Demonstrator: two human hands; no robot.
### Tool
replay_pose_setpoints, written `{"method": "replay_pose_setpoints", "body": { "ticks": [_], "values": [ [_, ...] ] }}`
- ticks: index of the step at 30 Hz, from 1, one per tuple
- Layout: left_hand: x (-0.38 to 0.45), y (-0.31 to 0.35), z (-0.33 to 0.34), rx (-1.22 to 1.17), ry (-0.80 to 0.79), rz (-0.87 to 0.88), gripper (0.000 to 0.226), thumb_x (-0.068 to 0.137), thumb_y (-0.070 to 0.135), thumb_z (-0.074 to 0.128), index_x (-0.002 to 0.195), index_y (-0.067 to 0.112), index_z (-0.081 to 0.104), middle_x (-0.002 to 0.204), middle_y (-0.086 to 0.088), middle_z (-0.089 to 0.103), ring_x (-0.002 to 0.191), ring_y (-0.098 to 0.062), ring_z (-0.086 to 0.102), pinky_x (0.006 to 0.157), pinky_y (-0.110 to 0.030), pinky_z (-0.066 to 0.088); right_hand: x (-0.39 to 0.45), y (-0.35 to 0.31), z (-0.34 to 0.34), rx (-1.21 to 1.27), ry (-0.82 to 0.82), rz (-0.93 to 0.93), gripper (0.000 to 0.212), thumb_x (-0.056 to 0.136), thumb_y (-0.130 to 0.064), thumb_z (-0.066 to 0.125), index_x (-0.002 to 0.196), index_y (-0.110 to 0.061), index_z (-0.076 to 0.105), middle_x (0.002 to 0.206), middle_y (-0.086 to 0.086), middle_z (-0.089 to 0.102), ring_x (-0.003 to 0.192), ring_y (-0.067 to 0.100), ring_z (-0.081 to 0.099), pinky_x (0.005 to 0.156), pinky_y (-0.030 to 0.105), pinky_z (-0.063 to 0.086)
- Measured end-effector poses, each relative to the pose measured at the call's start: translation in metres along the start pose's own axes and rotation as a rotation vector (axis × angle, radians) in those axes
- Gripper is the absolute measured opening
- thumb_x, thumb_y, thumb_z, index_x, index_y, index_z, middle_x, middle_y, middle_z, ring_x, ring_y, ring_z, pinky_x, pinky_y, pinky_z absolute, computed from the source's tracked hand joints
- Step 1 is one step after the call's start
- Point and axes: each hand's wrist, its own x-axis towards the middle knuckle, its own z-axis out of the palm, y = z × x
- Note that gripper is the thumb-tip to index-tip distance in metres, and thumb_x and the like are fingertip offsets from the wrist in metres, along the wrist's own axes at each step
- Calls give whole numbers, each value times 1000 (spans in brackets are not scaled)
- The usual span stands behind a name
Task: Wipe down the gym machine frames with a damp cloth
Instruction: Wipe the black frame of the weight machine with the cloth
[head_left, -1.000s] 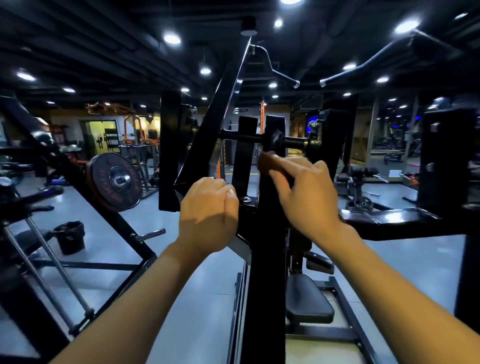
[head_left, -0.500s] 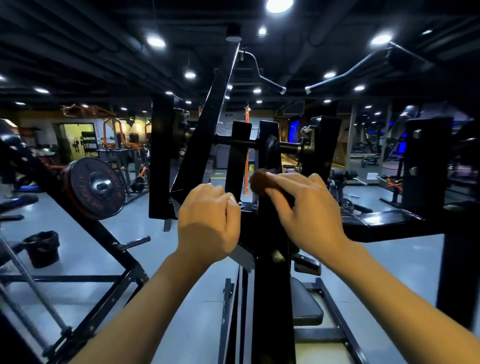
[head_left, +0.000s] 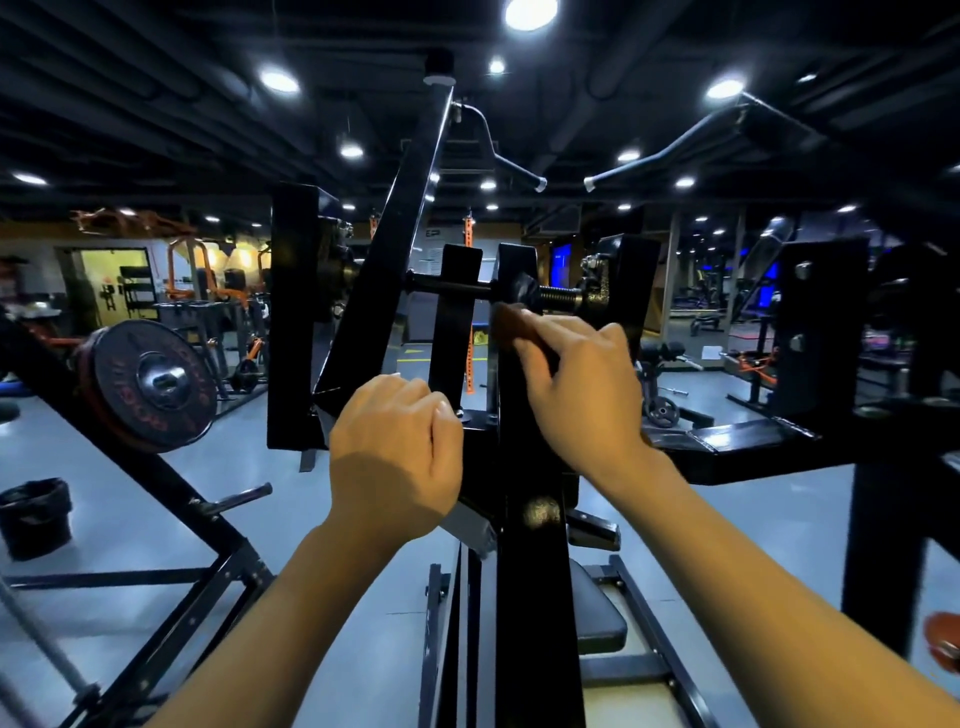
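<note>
Hands (head_left: 579, 384) maybe press cloth (head_left: 511, 325)

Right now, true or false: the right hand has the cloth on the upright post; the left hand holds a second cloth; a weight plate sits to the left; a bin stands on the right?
1. The right hand presses a brown cloth on the black upright post. True.
2. The left hand holds a second cloth. False: no cloth shows in it.
3. A weight plate sits to the left. True.
4. A bin stands on the right. False: the black bin is far left.
</note>
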Motion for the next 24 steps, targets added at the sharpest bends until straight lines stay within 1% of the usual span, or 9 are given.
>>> {"method": "replay_pose_setpoints", "body": {
  "ticks": [3, 5, 8, 9, 10, 14, 19, 22, 24],
  "values": [
    [-1, 0, 2, -21, 42, -10, 42, 98, 15, 35, 56, 10, 43, 59, 1, 38, 60, -21, 35, 68, -33, 34, -25, -2, -13, 11, -46, -114, 35, 105, -40, 56, 140, -40, 62, 128, -21, 66, 97, 11, 39, 68, 22, 35],
    [-1, 1, 4, -18, 75, -25, 42, 96, 13, 36, 55, 10, 44, 58, 0, 38, 59, -21, 36, 67, -32, 34, -24, 10, -18, 12, -56, -111, 34, 105, -40, 56, 138, -40, 63, 124, -20, 67, 95, 11, 42, 67, 18, 36],
    [-2, 1, 4, -29, 88, -27, 42, 96, 11, 36, 55, 10, 44, 58, 0, 38, 58, -22, 36, 65, -37, 38, 8, 24, -8, 74, -44, -14, 32, 104, -37, 59, 134, -34, 68, 122, -12, 72, 100, 22, 59, 81, 33, 53],
    [-3, 0, 4, -30, 87, -28, 42, 96, 12, 36, 55, 9, 47, 58, 0, 40, 59, -22, 37, 67, -38, 40, 15, 21, -3, 90, -43, -5, 32, 103, -37, 60, 134, -34, 69, 123, -11, 72, 102, 24, 61, 86, 36, 54],
    [-3, -1, 5, -25, 87, -32, 43, 96, 12, 36, 56, 9, 51, 59, 0, 42, 59, -22, 39, 68, -40, 42, 15, 14, 1, 77, -45, -22, 33, 103, -37, 60, 135, -34, 68, 124, -11, 72, 103, 24, 60, 87, 35, 53],
    [-4, -2, 8, -26, 99, -42, 46, 97, 14, 34, 58, 9, 58, 60, -1, 47, 61, -22, 44, 74, -41, 45, -18, 2, -11, 37, -78, -164, 33, 105, -38, 58, 137, -40, 64, 125, -23, 67, 98, 14, 45, 75, 28, 42],
    [-6, -2, 9, -40, 127, -51, 47, 96, 14, 34, 58, 7, 60, 59, -2, 50, 59, -24, 46, 82, -32, 44, 19, 21, 0, 67, -36, -33, 32, 104, -38, 58, 135, -36, 67, 123, -14, 71, 101, 21, 58, 82, 31, 49],
    [-6, -3, 8, -36, 110, -52, 47, 97, 15, 33, 60, 7, 61, 60, -3, 52, 61, -25, 48, 84, -34, 46, 8, 9, 3, 33, -59, -132, 33, 105, -38, 57, 137, -38, 66, 127, -18, 69, 105, 19, 53, 82, 27, 41],
    [-6, -2, 8, -42, 108, -59, 47, 97, 16, 33, 60, 7, 61, 61, -2, 52, 62, -24, 48, 84, -30, 44, -9, 13, -8, 54, -92, -180, 33, 105, -38, 56, 137, -39, 65, 127, -21, 67, 104, 14, 48, 78, 22, 38]
  ]
}}
